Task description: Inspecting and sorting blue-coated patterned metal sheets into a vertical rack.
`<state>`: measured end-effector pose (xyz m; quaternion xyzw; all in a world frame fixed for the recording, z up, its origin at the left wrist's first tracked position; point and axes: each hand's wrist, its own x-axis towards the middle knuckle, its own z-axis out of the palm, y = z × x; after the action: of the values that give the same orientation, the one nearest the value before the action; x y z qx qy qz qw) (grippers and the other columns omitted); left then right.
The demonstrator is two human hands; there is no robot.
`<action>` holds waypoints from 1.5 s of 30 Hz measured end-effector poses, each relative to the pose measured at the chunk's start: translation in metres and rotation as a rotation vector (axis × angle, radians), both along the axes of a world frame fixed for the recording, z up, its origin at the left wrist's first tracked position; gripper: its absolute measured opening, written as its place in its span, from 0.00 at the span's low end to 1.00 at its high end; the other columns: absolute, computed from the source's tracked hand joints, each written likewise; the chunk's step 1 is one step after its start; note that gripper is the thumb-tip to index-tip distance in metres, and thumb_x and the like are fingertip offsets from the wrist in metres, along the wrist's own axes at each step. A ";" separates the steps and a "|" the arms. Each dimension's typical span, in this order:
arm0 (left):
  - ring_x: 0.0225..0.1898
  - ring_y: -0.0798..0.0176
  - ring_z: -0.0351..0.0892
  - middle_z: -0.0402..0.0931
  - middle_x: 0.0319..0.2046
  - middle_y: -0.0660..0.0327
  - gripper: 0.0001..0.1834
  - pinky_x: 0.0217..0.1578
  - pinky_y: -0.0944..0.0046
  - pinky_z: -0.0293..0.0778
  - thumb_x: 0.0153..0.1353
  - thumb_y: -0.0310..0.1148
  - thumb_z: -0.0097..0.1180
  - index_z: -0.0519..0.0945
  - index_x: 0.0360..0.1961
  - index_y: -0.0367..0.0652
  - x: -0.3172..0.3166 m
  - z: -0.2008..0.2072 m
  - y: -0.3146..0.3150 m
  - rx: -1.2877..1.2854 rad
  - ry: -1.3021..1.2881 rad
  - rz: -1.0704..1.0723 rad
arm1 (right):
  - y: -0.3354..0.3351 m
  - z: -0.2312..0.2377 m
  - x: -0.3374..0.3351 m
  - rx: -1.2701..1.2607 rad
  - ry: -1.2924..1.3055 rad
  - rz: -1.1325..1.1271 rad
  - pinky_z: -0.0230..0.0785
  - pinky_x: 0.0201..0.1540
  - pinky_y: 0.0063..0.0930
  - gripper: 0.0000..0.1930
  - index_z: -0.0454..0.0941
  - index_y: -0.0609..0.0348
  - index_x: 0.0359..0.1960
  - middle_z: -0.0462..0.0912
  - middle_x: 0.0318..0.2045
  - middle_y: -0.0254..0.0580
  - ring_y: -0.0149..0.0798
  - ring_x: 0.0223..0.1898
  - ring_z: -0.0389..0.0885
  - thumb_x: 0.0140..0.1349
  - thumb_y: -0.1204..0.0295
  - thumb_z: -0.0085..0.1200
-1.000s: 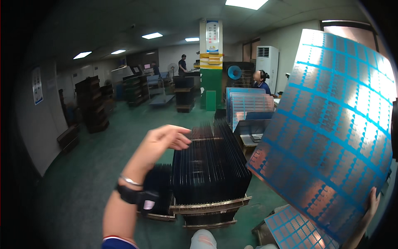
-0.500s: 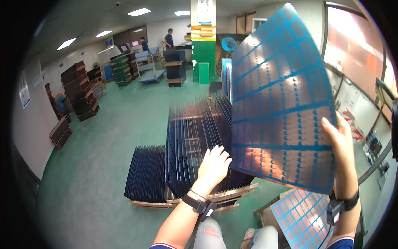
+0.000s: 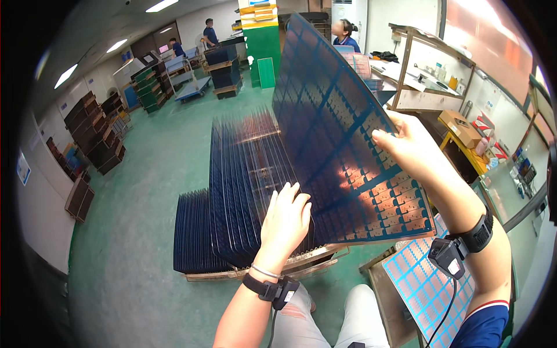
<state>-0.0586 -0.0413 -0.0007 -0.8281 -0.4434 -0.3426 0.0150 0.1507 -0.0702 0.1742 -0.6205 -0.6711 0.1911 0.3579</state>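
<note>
A large thin circuit board panel (image 3: pixel 342 133), copper with a blue grid pattern, is tilted upright in front of me. My right hand (image 3: pixel 409 145) grips its right edge, thumb on the near face and the other fingers hidden behind. My left hand (image 3: pixel 284 217) has its fingers stretched out, slightly bent, at the wire dividers of a rack (image 3: pixel 246 191) and holds nothing that I can see. Dark panels stand on edge in this rack, on a wooden base (image 3: pixel 232 274). The held panel's lower left part is beside the rack's right side, close to my left fingertips.
More copper and blue panels (image 3: pixel 415 278) lie on a low stand at lower right. A workbench (image 3: pixel 429 95), a cardboard box (image 3: pixel 460 129) and a yellow table (image 3: pixel 470 151) line the right. A person (image 3: pixel 346 37) is behind the panel. Stacked crates (image 3: pixel 93 130) stand far left.
The held panel has swung left and turned, its lower left part now nearer the rack. My right hand has moved left and up with it. My view has shifted right.
</note>
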 end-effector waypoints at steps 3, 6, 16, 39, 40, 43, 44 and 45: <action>0.56 0.48 0.67 0.72 0.49 0.52 0.10 0.60 0.49 0.59 0.59 0.31 0.50 0.77 0.40 0.41 -0.002 0.002 -0.001 -0.007 0.000 0.012 | 0.012 0.000 -0.009 -0.057 0.128 0.065 0.62 0.50 0.22 0.22 0.70 0.61 0.56 0.78 0.43 0.35 0.25 0.42 0.71 0.57 0.76 0.46; 0.57 0.48 0.66 0.71 0.50 0.51 0.10 0.60 0.49 0.58 0.59 0.31 0.50 0.77 0.41 0.41 0.003 0.008 -0.002 -0.032 0.010 -0.006 | 0.049 -0.021 -0.007 0.224 0.528 0.288 0.69 0.39 0.20 0.25 0.72 0.56 0.55 0.80 0.40 0.42 0.27 0.37 0.76 0.52 0.82 0.42; 0.58 0.46 0.66 0.71 0.51 0.50 0.12 0.60 0.48 0.58 0.58 0.30 0.51 0.77 0.42 0.41 0.000 0.012 -0.009 -0.080 0.038 0.007 | 0.111 -0.016 -0.019 0.017 0.359 0.108 0.68 0.33 0.25 0.20 0.77 0.56 0.48 0.82 0.32 0.44 0.31 0.32 0.77 0.53 0.78 0.43; 0.58 0.49 0.65 0.70 0.52 0.50 0.14 0.60 0.49 0.57 0.58 0.32 0.50 0.76 0.45 0.41 0.002 -0.002 -0.005 -0.067 0.002 -0.007 | 0.121 -0.159 -0.065 0.046 -0.480 0.105 0.35 0.63 0.66 0.26 0.65 0.52 0.60 0.50 0.66 0.56 0.54 0.69 0.42 0.57 0.65 0.50; 0.58 0.48 0.65 0.71 0.50 0.49 0.14 0.60 0.48 0.58 0.58 0.31 0.49 0.74 0.45 0.39 0.001 -0.001 -0.006 -0.062 -0.015 0.000 | 0.117 -0.153 -0.070 0.028 -0.505 0.143 0.35 0.64 0.65 0.26 0.67 0.53 0.58 0.50 0.66 0.56 0.54 0.69 0.42 0.57 0.62 0.49; 0.58 0.48 0.65 0.71 0.46 0.48 0.12 0.60 0.47 0.58 0.56 0.28 0.48 0.73 0.41 0.36 -0.001 0.000 -0.005 -0.130 -0.051 0.018 | 0.109 -0.146 -0.082 -0.065 -0.611 0.231 0.33 0.64 0.63 0.27 0.71 0.59 0.55 0.50 0.66 0.55 0.52 0.69 0.40 0.58 0.55 0.48; 0.54 0.47 0.69 0.72 0.42 0.49 0.08 0.59 0.48 0.60 0.54 0.25 0.48 0.72 0.35 0.36 -0.001 -0.003 -0.004 -0.065 -0.069 0.020 | 0.109 -0.149 -0.083 -0.090 -0.617 0.239 0.32 0.65 0.63 0.26 0.72 0.60 0.54 0.50 0.67 0.54 0.52 0.70 0.40 0.58 0.55 0.48; 0.54 0.47 0.69 0.72 0.42 0.49 0.08 0.59 0.48 0.60 0.54 0.25 0.48 0.72 0.35 0.36 -0.001 -0.003 -0.004 -0.062 -0.074 0.021 | 0.111 -0.154 -0.084 -0.117 -0.623 0.248 0.31 0.65 0.63 0.26 0.73 0.60 0.53 0.50 0.67 0.54 0.52 0.70 0.39 0.58 0.54 0.47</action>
<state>-0.0597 -0.0450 -0.0037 -0.8103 -0.4625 -0.3591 -0.0235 0.0669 0.0406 0.0205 -0.5822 -0.8065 0.0724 0.0734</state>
